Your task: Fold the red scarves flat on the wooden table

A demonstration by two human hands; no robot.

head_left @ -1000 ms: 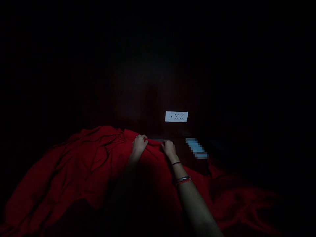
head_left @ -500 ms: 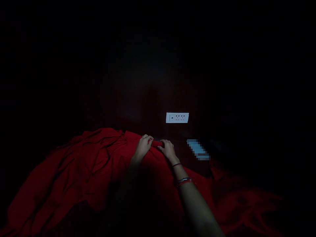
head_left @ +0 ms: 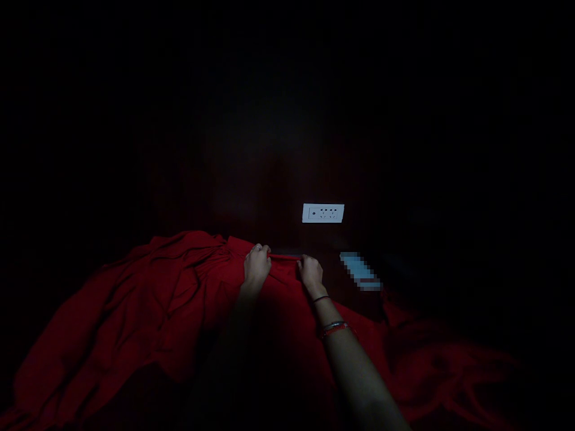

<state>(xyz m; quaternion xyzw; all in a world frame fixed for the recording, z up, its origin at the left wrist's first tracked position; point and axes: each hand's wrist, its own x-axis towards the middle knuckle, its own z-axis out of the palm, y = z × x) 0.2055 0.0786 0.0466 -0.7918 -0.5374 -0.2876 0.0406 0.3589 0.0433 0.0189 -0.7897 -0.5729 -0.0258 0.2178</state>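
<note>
A large piece of red cloth (head_left: 179, 299), gathered into folds on the left and smoother in the middle, spreads across the lower part of the view. My left hand (head_left: 257, 266) is closed on its far edge. A short way to the right, my right hand (head_left: 311, 272) grips the same edge, with a dark band and bracelets on the wrist. Between the two hands the edge runs nearly straight. My fingertips are partly hidden behind the knuckles. Whether the cloth is a garment I cannot tell for certain.
On the dark wall behind the cloth is a white socket plate (head_left: 323, 213). A pixelated light-blue rectangular item (head_left: 360, 272) lies to the right of my right hand. More red cloth (head_left: 444, 365) lies at the lower right. The surroundings are very dark.
Half a second ago my hands were closer together on the edge, with looser fingers. They have since moved apart, and the edge between them looks tauter.
</note>
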